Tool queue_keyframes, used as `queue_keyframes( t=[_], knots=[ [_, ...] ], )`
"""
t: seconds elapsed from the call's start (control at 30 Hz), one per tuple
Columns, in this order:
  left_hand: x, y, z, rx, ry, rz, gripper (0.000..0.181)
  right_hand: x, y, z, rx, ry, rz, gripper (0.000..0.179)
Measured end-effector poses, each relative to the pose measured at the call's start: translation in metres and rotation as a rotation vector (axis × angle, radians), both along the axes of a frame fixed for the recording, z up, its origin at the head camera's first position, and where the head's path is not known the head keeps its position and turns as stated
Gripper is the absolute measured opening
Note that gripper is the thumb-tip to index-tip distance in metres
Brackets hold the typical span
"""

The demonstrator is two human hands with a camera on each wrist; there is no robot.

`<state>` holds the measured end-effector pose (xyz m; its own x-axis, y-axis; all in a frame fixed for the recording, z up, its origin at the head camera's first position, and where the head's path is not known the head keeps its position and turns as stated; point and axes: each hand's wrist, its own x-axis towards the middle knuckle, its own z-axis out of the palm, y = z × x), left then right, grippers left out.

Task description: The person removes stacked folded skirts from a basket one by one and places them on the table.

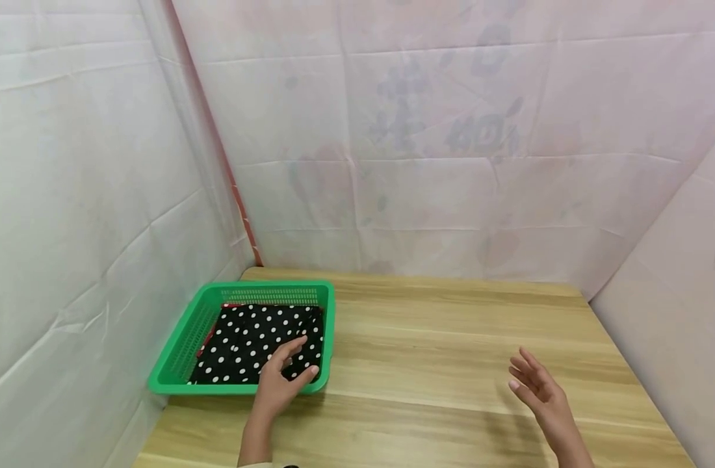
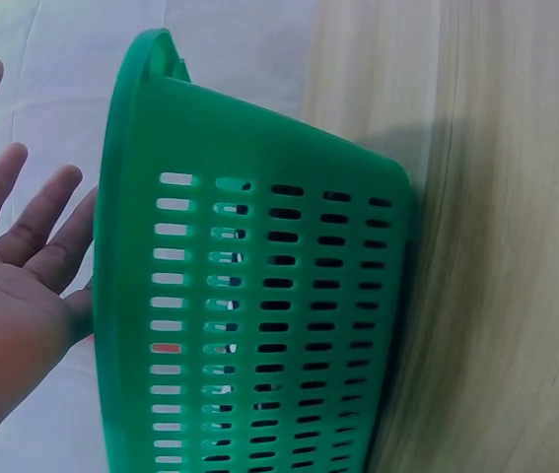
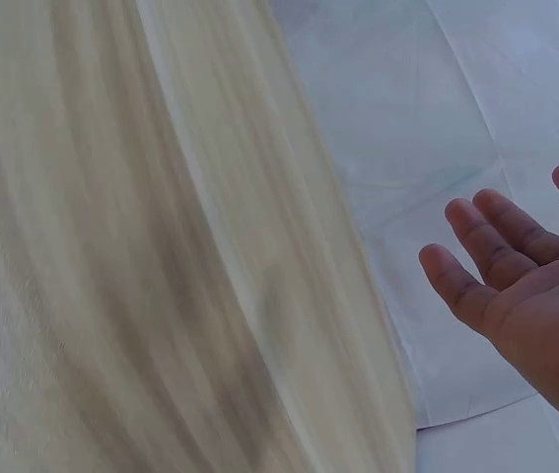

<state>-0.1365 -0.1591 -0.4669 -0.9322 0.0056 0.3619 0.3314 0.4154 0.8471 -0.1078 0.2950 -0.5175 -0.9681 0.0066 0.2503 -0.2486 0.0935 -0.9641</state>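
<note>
A green plastic basket (image 1: 182, 338) with slotted walls stands at the left of the wooden table. Black cloth with white dots (image 1: 246, 338) lies folded inside it, red showing along its edges. Over the basket's near right part is my left hand (image 1: 281, 380), its fingers spread loosely and holding nothing. In the left wrist view that hand (image 2: 23, 266) is beside the basket's rim, the slotted wall (image 2: 259, 296) filling the middle. My right hand (image 1: 541, 396) hovers above the table's right side, fingers relaxed, nothing in it. The right wrist view shows its palm and fingers (image 3: 516, 246) spread apart.
The wooden table (image 1: 428, 351) has pale grain and casts of shadow near the right hand. White sheeting (image 1: 422, 195) hangs behind the table, with more sheeting at the left (image 1: 88, 195) and right (image 1: 673, 292). The basket sits close to the left sheet.
</note>
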Motion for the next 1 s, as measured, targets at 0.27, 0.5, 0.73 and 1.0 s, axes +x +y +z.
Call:
queue_keyframes(
  t=[0.27,0.5,0.73,1.0],
  knots=[
    [0.002,-0.016,-0.003,0.121,-0.092,0.039,0.053,-0.008,-0.032,-0.001,-0.035,-0.005,0.049,0.06],
    [0.01,-0.027,0.017,0.122,-0.11,0.077,0.052,-0.02,-0.071,-0.005,-0.071,-0.025,0.096,0.058],
    [0.001,-0.052,-0.013,0.066,-0.112,0.129,0.054,-0.028,-0.104,-0.007,-0.138,-0.052,0.15,0.057],
    [0.005,-0.063,-0.009,0.043,-0.122,0.179,0.051,-0.041,-0.138,0.0,-0.179,-0.038,0.305,0.061]
  ],
)
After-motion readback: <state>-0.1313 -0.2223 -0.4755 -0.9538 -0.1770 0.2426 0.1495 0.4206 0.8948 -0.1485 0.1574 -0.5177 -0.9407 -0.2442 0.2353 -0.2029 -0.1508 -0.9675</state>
